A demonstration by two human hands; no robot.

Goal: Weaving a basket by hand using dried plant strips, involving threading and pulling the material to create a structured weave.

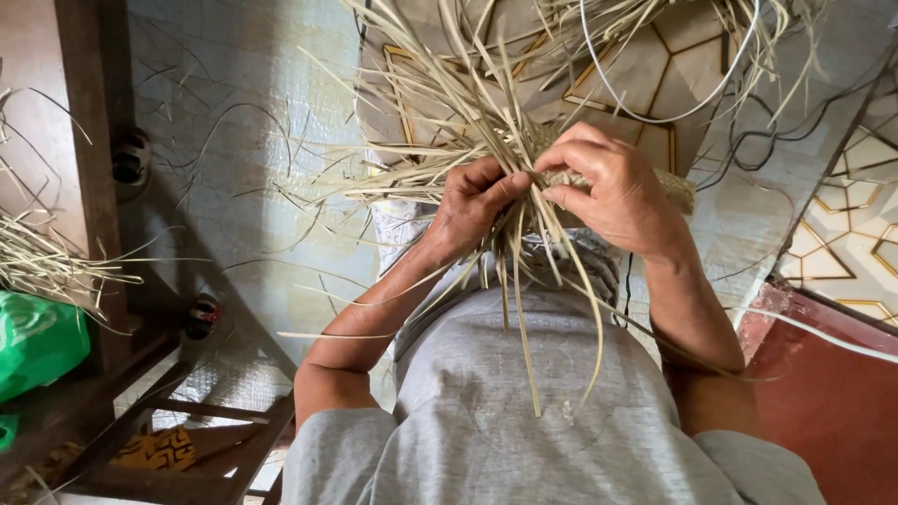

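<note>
Both hands met at the centre of the view over a bundle of pale straw strips (468, 131). The left hand (472, 201) was closed, pinching strips between thumb and fingers. The right hand (608, 187), at three o'clock from it, gripped the woven band (678, 192) and a strip. Loose ends hung toward six o'clock over the grey shirt (524, 411). A green bag (37, 341) lay at nine o'clock.

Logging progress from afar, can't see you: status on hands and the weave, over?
Left hand and right hand both pinching pale straw strips at the woven piece. Loose strip ends fan out and hang over the lap. Nothing blocking the hands.
</note>
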